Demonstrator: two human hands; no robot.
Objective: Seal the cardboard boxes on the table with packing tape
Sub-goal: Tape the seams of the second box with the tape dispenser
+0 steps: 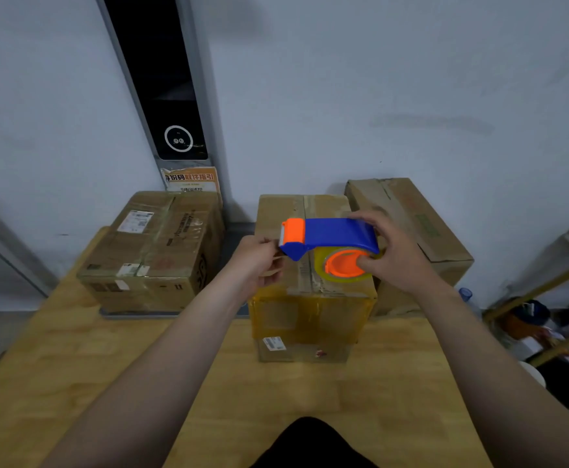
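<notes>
A tall cardboard box (310,319) stands in the middle of the wooden table (107,366), its upper front wrapped in yellowish tape. Above its top I hold a blue and orange tape dispenser (330,236) with a roll of clear tape. My right hand (397,255) grips the dispenser's rear, thumb on the orange hub. My left hand (259,261) pinches the loose tape end at the dispenser's orange front. A wider taped box (154,251) sits at the left. A third box (418,231) lies behind on the right.
A grey wall rises behind the boxes, with a dark panel (171,96) and a paper notice (191,180). A shelf with clutter (546,319) stands to the right of the table. Bare wood lies in front of the middle box.
</notes>
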